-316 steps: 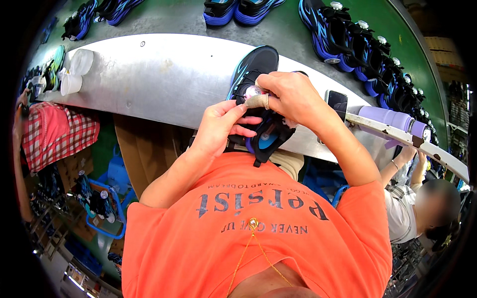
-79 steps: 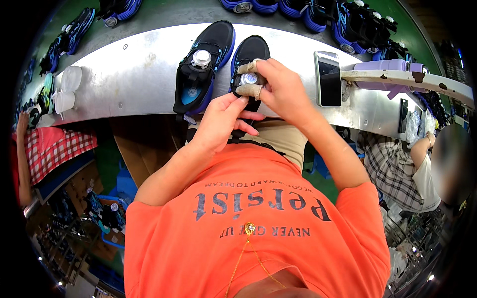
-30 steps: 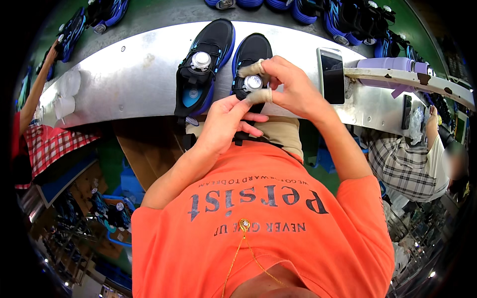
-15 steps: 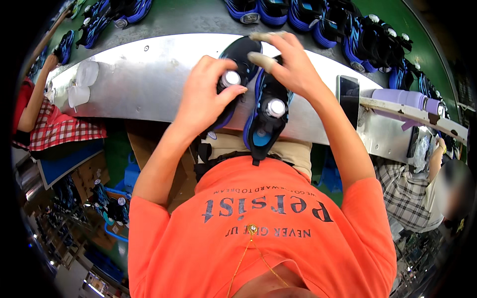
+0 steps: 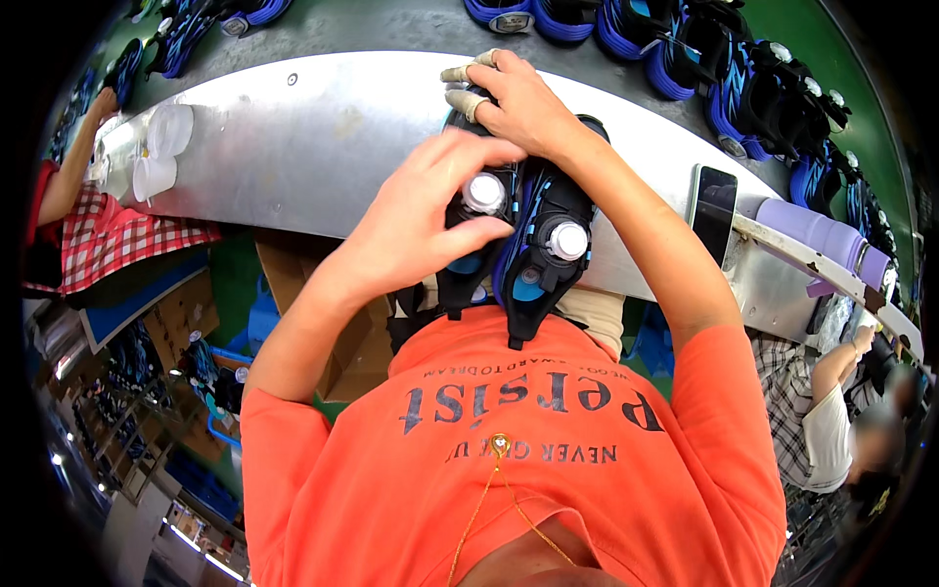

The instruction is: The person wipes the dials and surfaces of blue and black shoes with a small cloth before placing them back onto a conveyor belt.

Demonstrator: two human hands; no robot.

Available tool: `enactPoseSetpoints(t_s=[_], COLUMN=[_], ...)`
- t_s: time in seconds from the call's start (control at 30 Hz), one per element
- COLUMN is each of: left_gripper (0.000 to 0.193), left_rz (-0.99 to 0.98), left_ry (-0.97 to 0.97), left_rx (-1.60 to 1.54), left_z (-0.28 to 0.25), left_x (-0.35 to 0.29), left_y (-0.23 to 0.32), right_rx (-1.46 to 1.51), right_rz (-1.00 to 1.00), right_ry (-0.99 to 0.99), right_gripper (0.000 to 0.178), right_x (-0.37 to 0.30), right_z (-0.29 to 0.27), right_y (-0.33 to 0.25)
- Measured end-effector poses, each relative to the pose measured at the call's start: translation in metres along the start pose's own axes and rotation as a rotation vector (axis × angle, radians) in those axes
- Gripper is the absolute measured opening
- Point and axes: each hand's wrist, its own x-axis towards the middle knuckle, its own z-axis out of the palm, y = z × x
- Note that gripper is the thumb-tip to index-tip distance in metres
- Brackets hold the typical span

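Two black and blue shoes lie side by side in front of me, heels toward my body. On the left shoe a round white dial shows between the spread thumb and fingers of my left hand. This hand is open and I see no clear contact with the dial. My right hand reaches across with its covered fingertips bent over the left shoe's toe, which it mostly hides. The right shoe, with its own white dial, lies partly under my right wrist.
A metal bench edge curves before me. A phone and a purple bottle lie at right, beside a pale rail. More shoes line the far side. Clear plastic cups stand left; co-workers sit at both sides.
My right hand has come down and left onto the left shoe's toe. Both shoes have shifted, and the left one lies straighter beside the right. My left thumb and fingers have spread around the dial.
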Motion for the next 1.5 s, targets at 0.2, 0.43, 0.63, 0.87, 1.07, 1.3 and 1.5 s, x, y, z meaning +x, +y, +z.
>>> enactPoseSetpoints(t_s=[0.2, 0.43, 0.63, 0.87, 1.07, 1.3, 1.5], left_gripper=[0.043, 0.039, 0.046, 0.041, 0.038, 0.017, 0.023], left_rz=[-0.039, -0.080, -0.011, 0.053, 0.122, -0.359, -0.440], left_ry=[-0.121, 0.082, 0.000, 0.099, -0.021, 0.348, 0.250], left_rx=[-0.050, -0.025, -0.042, -0.004, 0.094, -0.640, -0.946], left_z=[-0.006, 0.005, -0.009, 0.002, -0.012, 0.014, 0.021], left_x=[0.000, -0.004, 0.000, -0.005, -0.010, -0.073, -0.076], left_y=[-0.008, -0.008, -0.012, -0.020, -0.014, -0.006, -0.015], right_rx=[-0.010, 0.008, 0.091, 0.071, 0.092, -0.085, 0.156], right_rz=[-0.041, -0.041, 0.021, 0.012, 0.013, -0.092, -0.108], right_ry=[0.010, 0.039, 0.022, 0.015, 0.057, 0.102, -0.272], right_gripper=[0.034, 0.033, 0.036, 0.035, 0.034, 0.044, 0.052], right_x=[0.001, 0.003, 0.007, 0.008, 0.007, -0.010, -0.053], right_z=[-0.004, -0.004, -0.007, -0.012, -0.006, -0.034, -0.063], right_y=[0.000, 0.001, -0.002, -0.005, -0.003, -0.022, -0.040])
